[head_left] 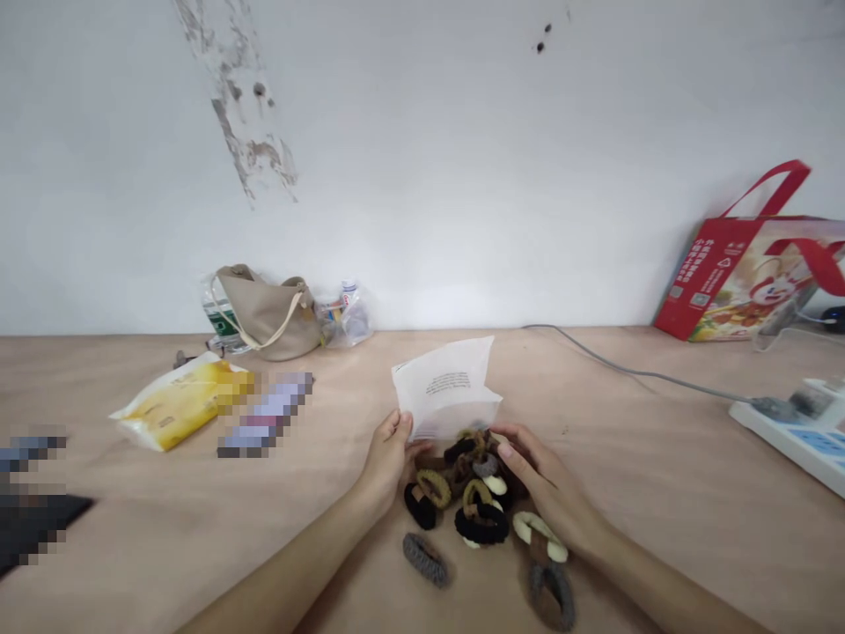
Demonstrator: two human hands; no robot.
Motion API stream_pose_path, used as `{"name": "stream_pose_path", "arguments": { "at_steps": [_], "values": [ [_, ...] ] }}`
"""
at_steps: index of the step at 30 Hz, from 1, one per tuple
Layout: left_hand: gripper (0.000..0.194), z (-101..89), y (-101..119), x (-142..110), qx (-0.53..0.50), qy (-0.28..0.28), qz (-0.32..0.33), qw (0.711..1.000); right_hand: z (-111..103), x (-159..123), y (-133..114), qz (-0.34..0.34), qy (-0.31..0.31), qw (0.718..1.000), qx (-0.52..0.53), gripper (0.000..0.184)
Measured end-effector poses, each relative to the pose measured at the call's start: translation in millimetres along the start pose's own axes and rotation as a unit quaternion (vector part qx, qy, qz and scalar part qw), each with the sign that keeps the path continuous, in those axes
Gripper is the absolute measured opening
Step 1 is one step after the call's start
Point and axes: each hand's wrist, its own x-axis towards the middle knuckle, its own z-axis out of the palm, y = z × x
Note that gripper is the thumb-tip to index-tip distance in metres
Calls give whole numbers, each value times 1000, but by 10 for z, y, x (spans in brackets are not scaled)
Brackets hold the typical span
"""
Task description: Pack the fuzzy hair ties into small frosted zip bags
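My left hand [386, 458] pinches the left edge of a whitish plastic bag [449, 387] with small printed text, its thumb on the front. The bag stands tilted up, its lower end behind a pile of fabric hair ties [481, 519] in black, brown, grey, olive and cream. My right hand [541, 475] curves around the right side of the pile, fingers partly spread, fingertips close to the bag's lower right corner. Whether they touch the bag I cannot tell. A grey hair tie [426, 560] lies apart in front, and another grey one [553, 597] lies nearest me at the right.
A yellow and white pack [188, 401] and a blurred-out lilac object [268, 414] lie at the left. Along the wall stand a beige handbag [264, 308] and a clear bag [349, 317]. A red carrier bag [739, 273], grey cable [620, 365] and power strip [792, 440] are at the right.
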Motion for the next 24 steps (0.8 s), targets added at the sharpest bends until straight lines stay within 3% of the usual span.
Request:
{"name": "stream_pose_path", "arguments": {
  "at_steps": [4, 9, 14, 18, 24],
  "values": [
    [13, 30, -8, 47, -19, 23, -17, 999, 40, 40, 11, -2, 2, 1000, -3, 35],
    [11, 134, 8, 151, -37, 32, -45, 998, 151, 270, 55, -25, -14, 1000, -1, 34],
    [10, 226, 30, 182, -40, 22, -76, 996, 199, 420, 40, -63, -93, 993, 20, 32],
    [11, 215, 46, 93, -36, 9, -96, 995, 159, 330, -22, -72, -143, 987, 32, 33],
    [11, 148, 52, -144, -28, -12, -122, 992, 129, 72, -145, -70, -164, 983, 39, 36]
  ]
}}
